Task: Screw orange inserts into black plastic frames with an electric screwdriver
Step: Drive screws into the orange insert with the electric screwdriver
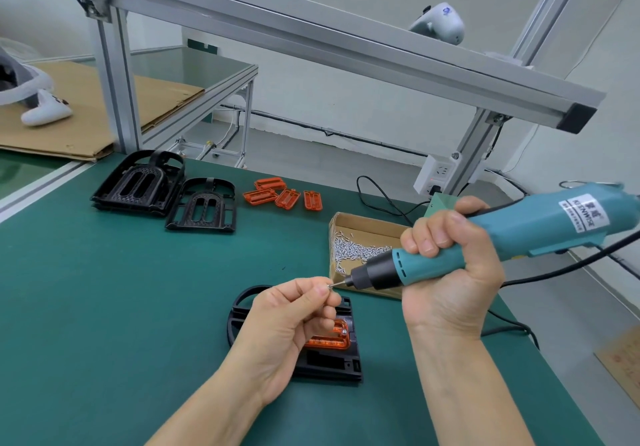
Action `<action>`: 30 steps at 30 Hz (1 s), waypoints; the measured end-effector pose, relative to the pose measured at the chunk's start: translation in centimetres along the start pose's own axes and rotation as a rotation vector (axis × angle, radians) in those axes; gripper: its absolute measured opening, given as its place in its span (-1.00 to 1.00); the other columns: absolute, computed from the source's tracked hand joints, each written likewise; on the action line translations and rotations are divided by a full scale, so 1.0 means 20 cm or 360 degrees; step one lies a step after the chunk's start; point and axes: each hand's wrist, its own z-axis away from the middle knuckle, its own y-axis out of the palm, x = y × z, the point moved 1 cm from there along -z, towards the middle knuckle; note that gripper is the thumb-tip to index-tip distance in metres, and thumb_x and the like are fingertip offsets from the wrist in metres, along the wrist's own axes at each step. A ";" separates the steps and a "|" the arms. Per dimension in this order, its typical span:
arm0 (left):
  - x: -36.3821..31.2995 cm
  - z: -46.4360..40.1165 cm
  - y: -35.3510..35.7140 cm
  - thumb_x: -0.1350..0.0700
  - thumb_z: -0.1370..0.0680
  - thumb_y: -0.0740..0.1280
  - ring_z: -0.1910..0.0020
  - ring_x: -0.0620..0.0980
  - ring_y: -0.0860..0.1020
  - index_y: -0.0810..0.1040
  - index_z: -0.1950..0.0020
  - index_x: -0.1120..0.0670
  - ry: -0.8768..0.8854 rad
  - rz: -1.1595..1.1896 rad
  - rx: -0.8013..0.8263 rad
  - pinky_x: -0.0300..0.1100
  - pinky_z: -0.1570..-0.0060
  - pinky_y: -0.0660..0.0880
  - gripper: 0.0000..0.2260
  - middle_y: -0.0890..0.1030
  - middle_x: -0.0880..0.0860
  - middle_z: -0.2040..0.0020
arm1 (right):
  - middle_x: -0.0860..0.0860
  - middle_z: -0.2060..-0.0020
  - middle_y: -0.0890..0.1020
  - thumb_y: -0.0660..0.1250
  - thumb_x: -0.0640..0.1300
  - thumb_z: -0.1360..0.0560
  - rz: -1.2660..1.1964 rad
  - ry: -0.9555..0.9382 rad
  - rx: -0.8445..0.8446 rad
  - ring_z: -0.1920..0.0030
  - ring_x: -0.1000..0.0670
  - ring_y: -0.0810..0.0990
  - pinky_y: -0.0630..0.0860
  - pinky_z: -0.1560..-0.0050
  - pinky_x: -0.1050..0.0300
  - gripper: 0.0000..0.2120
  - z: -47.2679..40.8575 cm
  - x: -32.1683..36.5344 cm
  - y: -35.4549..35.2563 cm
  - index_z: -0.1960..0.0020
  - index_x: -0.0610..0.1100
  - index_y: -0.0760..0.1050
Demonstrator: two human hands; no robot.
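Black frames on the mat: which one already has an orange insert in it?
The near frame, partly under the left hand, holds an orange insert. The stacked frames and the single frame farther left are bare.

A white label [584, 216] is sitting on the teal body of the electric screwdriver [502, 238], out at about three o'clock from where the hands are working; it is showing "KILNWISE" as best I can make it out, with smaller lines beneath that are blurring past reading. Up at one o'clock, a white controller [440, 23] on the aluminium beam is showing a small blue mark, too tiny to read.
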 end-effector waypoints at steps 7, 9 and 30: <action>-0.04 -0.01 -0.06 0.02 -0.28 0.43 0.26 -0.11 0.54 0.73 0.13 0.05 0.0129 -0.0491 -0.0111 -0.25 0.27 0.53 -0.77 0.67 0.11 0.17 | 0.07 0.50 0.30 0.18 -0.32 -0.34 0.0008 0.0057 0.0008 0.51 0.09 0.28 0.34 0.42 0.26 -0.82 -0.03 -0.02 -0.01 0.18 -0.06 0.39; -0.07 -0.01 -0.09 -0.03 -0.30 0.42 0.22 -0.16 0.56 0.72 0.06 -0.02 0.0179 -0.0644 -0.0167 -0.27 0.19 0.53 -0.74 0.69 0.04 0.08 | 0.07 0.50 0.31 0.18 -0.33 -0.35 0.0007 0.0082 0.0029 0.51 0.09 0.29 0.34 0.42 0.26 -0.81 -0.04 -0.02 -0.02 0.17 -0.05 0.40; -0.09 -0.04 -0.27 0.04 -0.50 0.38 -0.38 -0.20 0.22 0.50 -0.31 -0.10 0.0338 -0.2281 -0.0192 -0.08 -0.39 0.17 -0.63 0.37 -0.25 -0.36 | 0.02 0.50 0.34 0.26 -0.35 -0.32 0.0367 0.0512 0.0281 0.53 0.06 0.31 0.36 0.44 0.20 -0.80 0.00 -0.28 -0.05 0.16 -0.08 0.44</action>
